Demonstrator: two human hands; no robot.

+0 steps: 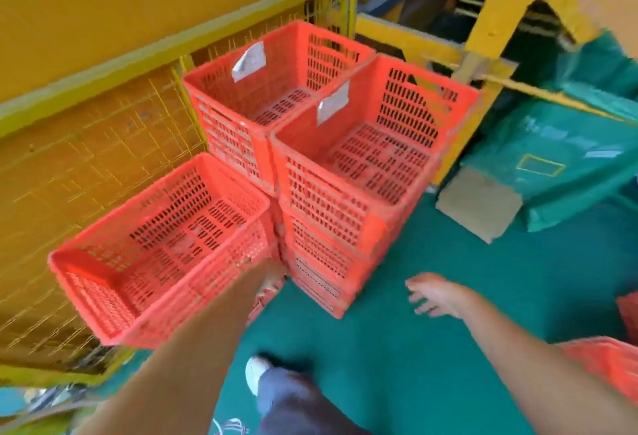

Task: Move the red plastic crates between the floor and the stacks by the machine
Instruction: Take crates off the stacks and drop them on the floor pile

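Red slatted plastic crates stand in three stacks against a yellow mesh guard. The near-left crate (162,248) tops a lower stack and looks slightly tilted. The back crate (276,79) and the right crate (366,158) top taller stacks, and each carries a white label. My left hand (274,279) reaches down to the near-right corner of the near-left crate, in the gap beside the right stack. Its fingers are blurred and partly hidden, so the grip is unclear. My right hand (433,296) hovers over the green floor with fingers spread, holding nothing.
A yellow mesh guard (103,144) and yellow machine frame (483,37) close off the left and back. A green machine base (552,165) and a cardboard piece (480,206) lie to the right. More red crates (607,362) sit at the right edge. My shoe (255,372) stands on the green floor (397,348).
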